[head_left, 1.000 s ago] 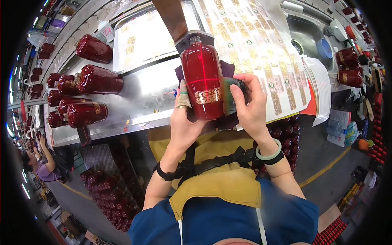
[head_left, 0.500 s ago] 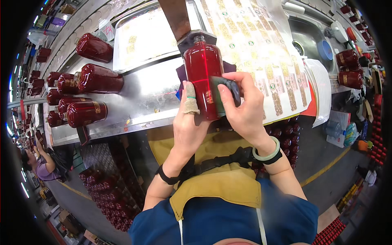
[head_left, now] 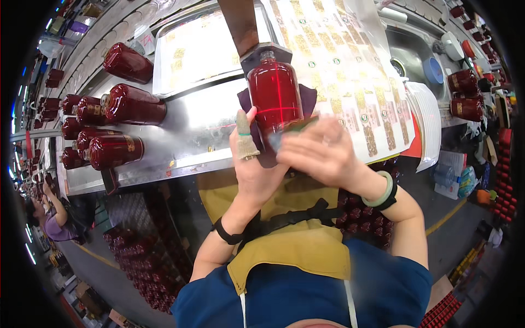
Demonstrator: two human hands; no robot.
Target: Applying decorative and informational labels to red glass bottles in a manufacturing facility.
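A deep red glass bottle (head_left: 273, 90) lies with its clear neck at a dark angled metal bracket (head_left: 238, 24), on a dark purple cloth (head_left: 308, 100). Thin red light lines cross its front. My left hand (head_left: 254, 169) grips the bottle's lower left side, with pale finger covers (head_left: 245, 139) on one finger. Over the lower right part of the bottle is my right hand (head_left: 322, 150), smeared by motion. Its bent fingers hold a dark, flat pad (head_left: 298, 124) with a greenish edge, mostly hidden. The bottle's lower end is covered by this hand.
Several red bottles (head_left: 134, 104) lie on the metal bench to the left. A lit white tray (head_left: 199, 52) stands behind them. Gold-printed label sheets (head_left: 355, 82) spread to the right, beside stacked white sheets (head_left: 424, 115) and a sink (head_left: 410, 49) with a blue bowl (head_left: 433, 70).
My right hand has moved down and left across the bottle's lower part, turning the pad nearly edge-on. The gold mark there is now hidden. My left hand has shifted slightly down and left.
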